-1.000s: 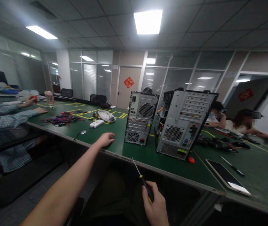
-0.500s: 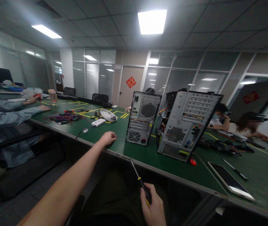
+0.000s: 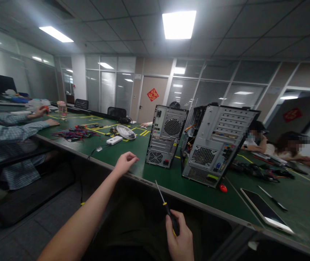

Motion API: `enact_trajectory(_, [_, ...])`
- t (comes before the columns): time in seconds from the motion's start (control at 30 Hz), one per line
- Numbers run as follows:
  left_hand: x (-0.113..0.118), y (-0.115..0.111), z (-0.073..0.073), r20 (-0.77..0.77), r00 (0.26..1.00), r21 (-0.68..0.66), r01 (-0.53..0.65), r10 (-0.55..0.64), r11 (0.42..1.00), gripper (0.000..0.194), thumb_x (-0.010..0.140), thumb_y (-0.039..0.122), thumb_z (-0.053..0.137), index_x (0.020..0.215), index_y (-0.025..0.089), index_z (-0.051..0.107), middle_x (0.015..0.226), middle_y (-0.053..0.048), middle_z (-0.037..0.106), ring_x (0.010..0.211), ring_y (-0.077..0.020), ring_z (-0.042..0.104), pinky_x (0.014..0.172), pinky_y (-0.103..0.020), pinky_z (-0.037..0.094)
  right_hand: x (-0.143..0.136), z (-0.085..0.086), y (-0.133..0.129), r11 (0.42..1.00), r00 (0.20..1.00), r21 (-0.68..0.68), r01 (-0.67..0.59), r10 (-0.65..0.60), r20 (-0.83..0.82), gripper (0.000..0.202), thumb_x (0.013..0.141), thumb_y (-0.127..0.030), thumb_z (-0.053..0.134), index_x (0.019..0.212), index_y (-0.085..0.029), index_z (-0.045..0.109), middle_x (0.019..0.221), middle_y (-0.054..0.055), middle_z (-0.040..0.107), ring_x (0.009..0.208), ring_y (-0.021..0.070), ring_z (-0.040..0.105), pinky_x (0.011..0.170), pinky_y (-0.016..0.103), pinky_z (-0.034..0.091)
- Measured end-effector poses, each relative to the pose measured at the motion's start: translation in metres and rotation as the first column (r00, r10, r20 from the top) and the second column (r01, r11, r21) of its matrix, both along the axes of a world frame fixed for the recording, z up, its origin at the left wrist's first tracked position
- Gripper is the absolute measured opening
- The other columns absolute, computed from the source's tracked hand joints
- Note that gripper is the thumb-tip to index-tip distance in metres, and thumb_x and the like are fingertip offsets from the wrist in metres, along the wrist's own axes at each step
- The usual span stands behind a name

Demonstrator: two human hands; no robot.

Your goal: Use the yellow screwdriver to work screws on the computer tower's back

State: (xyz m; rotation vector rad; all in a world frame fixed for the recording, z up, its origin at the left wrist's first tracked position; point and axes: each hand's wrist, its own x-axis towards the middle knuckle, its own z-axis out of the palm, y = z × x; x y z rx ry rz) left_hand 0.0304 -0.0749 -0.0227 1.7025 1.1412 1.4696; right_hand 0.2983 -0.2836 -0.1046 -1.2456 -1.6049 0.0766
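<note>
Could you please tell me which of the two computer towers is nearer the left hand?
The narrower tower, with a round fan grille low down; the wider tower stands farther right.

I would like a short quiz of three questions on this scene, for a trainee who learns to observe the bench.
1. Which hand holds the screwdriver?
2. True or false: the red object lies by the lower corner of the right-hand computer case.
3. Which of these lies nearest the phone?
a) drinking bottle
b) slim tool
c) round white grille

Key: 1. the right hand; 2. true; 3. b
</note>
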Motion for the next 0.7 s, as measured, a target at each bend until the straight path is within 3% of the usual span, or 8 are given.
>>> enact_trajectory(0.17, [0.036,-0.058,-0.011,0.282,0.935,-0.023,0.233,-0.217,0.972,0.026,0.08,0.042,0.073,0.086,0.018,0.063,0.087,-0.003,0.074,0.079,-0.0149,0.067,0.077,-0.027,0.05,0.0,0.011,-0.01,0.994,0.998,0.098,0.04,-0.044,0.037,0.018,0.096,-0.035,0.059,0.105,-0.021,0.065,0.088,0.004,0.073,0.075,0.0172,0.073,0.069,0.023,0.058])
enact_trajectory(0.3, [0.053,-0.086,-0.026,0.435,0.847,-0.042,0.358,-0.306,0.933,0.028,0.078,0.039,0.078,0.089,0.017,0.065,0.086,-0.002,0.072,0.078,-0.013,0.065,0.074,-0.025,0.049,0.004,0.018,-0.016,0.963,0.993,0.268,0.041,-0.068,0.092,0.019,0.094,-0.026,0.063,0.112,-0.021,0.064,0.093,0.006,0.073,0.081,0.0178,0.073,0.076,0.026,0.059])
enact_trajectory(0.5, [0.061,-0.098,-0.033,0.57,0.758,-0.069,0.429,-0.317,0.901,0.028,0.074,0.035,0.084,0.089,0.016,0.07,0.084,-0.004,0.071,0.075,-0.0117,0.063,0.072,-0.024,0.048,0.011,0.027,-0.022,0.921,0.986,0.388,-0.026,-0.041,0.162,0.032,0.09,-0.013,0.065,0.121,-0.022,0.064,0.099,0.008,0.07,0.087,0.0199,0.07,0.078,0.033,0.059])
enact_trajectory(0.7, [0.061,-0.098,-0.03,0.567,0.769,-0.063,0.399,-0.296,0.915,0.031,0.072,0.036,0.085,0.091,0.016,0.071,0.083,-0.005,0.072,0.079,-0.0145,0.067,0.075,-0.026,0.05,0.013,0.038,-0.029,0.927,0.977,0.372,-0.043,-0.038,0.208,0.034,0.09,-0.013,0.065,0.122,-0.025,0.067,0.1,0.008,0.069,0.087,0.0198,0.07,0.074,0.032,0.06])
